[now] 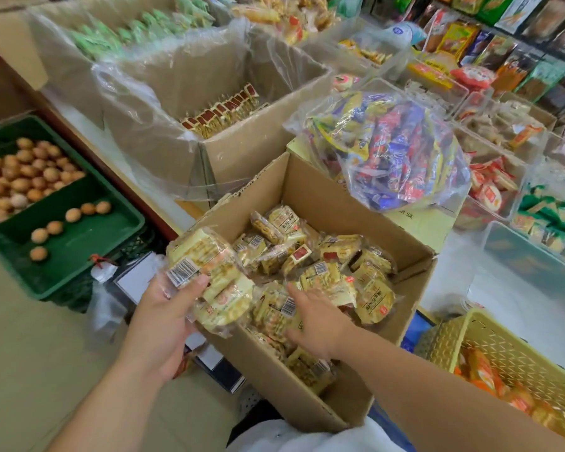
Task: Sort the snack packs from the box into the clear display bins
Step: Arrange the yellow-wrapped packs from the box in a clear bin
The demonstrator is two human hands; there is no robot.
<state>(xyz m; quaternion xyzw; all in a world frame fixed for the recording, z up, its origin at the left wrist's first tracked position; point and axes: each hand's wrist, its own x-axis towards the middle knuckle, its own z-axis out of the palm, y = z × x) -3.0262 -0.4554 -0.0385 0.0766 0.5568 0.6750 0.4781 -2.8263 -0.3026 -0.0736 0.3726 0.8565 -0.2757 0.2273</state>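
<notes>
An open cardboard box (323,190) stands in front of me with several yellow snack packs (340,262) loose inside. My left hand (167,314) holds a stack of these packs (209,272) over the box's left rim, thumb on top near a barcode. My right hand (313,318) reaches down into the box, fingers spread over the packs there; whether it grips one I cannot tell. Clear display bins (503,151) with other snacks line the right side.
A plastic-lined carton (258,132) with red-and-yellow packs stands behind the box. A clear bag of mixed sweets (388,148) lies to its right. A green crate of eggs (62,223) is at left, a yellow basket (490,350) at lower right.
</notes>
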